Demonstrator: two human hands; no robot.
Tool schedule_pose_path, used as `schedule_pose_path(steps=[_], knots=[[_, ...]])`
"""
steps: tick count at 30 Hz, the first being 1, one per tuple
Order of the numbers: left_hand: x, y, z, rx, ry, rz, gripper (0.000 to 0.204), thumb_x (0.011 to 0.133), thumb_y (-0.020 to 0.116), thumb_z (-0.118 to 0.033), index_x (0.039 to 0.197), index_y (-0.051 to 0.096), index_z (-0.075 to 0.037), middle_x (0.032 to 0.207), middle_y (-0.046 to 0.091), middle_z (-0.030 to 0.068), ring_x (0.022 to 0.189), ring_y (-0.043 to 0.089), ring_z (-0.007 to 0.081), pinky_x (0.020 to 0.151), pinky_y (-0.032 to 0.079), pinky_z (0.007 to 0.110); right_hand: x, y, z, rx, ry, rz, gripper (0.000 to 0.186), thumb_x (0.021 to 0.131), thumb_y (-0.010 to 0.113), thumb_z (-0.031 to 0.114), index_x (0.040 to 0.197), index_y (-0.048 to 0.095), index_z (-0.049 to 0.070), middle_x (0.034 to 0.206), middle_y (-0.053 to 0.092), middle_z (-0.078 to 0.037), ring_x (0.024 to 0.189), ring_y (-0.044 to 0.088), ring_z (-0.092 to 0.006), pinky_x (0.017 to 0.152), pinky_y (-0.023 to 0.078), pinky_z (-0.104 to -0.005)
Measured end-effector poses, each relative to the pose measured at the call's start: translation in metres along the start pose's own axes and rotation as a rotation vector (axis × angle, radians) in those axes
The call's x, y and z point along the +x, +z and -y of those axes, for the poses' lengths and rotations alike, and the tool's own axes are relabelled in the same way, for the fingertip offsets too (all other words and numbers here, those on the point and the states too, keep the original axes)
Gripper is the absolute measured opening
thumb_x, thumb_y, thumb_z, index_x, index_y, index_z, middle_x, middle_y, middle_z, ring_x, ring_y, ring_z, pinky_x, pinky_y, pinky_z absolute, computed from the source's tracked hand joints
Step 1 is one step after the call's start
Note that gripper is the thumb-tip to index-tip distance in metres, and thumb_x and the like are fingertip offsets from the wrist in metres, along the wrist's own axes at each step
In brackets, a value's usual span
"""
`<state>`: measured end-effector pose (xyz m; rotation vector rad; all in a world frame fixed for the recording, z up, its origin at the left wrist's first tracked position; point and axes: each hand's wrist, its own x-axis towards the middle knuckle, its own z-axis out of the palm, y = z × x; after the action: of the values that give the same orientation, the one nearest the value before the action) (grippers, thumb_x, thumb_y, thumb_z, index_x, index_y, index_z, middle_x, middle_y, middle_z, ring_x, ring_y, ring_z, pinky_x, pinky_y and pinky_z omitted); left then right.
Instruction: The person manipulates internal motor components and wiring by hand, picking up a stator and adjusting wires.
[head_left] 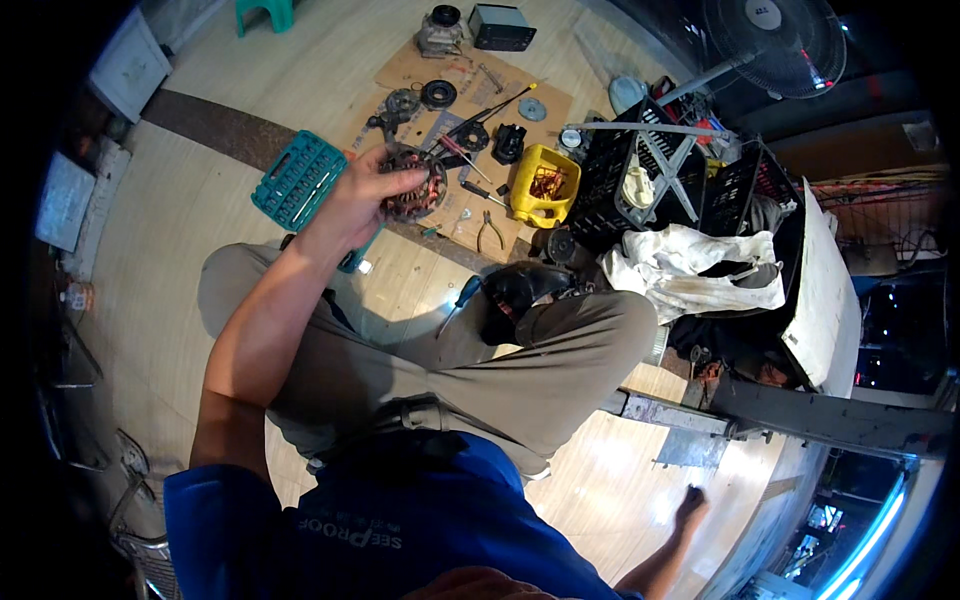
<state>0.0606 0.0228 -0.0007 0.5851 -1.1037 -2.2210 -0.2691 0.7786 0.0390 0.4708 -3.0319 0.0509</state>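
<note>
My left hand (362,192) is closed round a ring-shaped motor part with copper windings (428,188), which looks like an alternator stator. It is held above the near edge of a cardboard sheet (400,68). Just left of that hand lies an open teal socket set case (300,180). Off to the lower right, away from the parts, my right hand (690,512) is stretched out low over the floor. Its fingers are curled, with a small dark spot at them that I cannot make out.
The cardboard carries pliers (491,232), a black pulley-like ring (438,94) and a yellow cut-open jug (545,187) with copper scraps. A blue screwdriver (462,297) lies between my legs. Black crates (610,165), a white cloth (700,265) and a fan (770,45) stand to the right.
</note>
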Motion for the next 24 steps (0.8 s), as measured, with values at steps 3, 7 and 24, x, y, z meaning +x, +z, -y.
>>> schedule_pose_path(steps=[3, 7, 24], knots=[[-0.006, -0.003, 0.006, 0.026, -0.030, 0.064, 0.047, 0.080, 0.071, -0.014, 0.117, 0.047, 0.004, 0.109, 0.062, 0.0155, 0.094, 0.065, 0.0208, 0.083, 0.055, 0.033, -0.073, 0.049, -0.019, -0.116, 0.052, 0.164, 0.032, 0.082, 0.071, 0.035, 0.086, 0.069, 0.003, 0.076, 0.068, -0.019, 0.066, 0.066, -0.0273, 0.059, 0.049, -0.0421], [-0.013, -0.001, 0.013, 0.036, -0.100, 0.099, 0.054, 0.080, 0.072, -0.016, 0.122, 0.045, 0.004, 0.111, 0.061, 0.0150, 0.097, 0.065, 0.0213, 0.086, 0.054, 0.034, -0.123, 0.107, 0.002, -0.045, 0.041, 0.775, 0.061, 0.071, 0.079, 0.047, 0.109, 0.065, 0.002, 0.088, 0.070, -0.015, 0.082, 0.068, -0.0263, 0.073, 0.053, -0.0361], [-0.010, 0.010, 0.021, -0.064, -0.225, -0.159, 0.027, 0.095, 0.054, -0.014, 0.116, 0.050, 0.002, 0.104, 0.064, 0.0135, 0.094, 0.066, 0.0208, 0.079, 0.057, 0.036, -0.006, 0.016, 0.573, 0.568, -1.061, 0.013, 0.043, 0.080, 0.070, 0.010, 0.118, 0.055, -0.003, 0.111, 0.059, -0.024, 0.102, 0.057, -0.0392, 0.089, 0.047, -0.0418]])
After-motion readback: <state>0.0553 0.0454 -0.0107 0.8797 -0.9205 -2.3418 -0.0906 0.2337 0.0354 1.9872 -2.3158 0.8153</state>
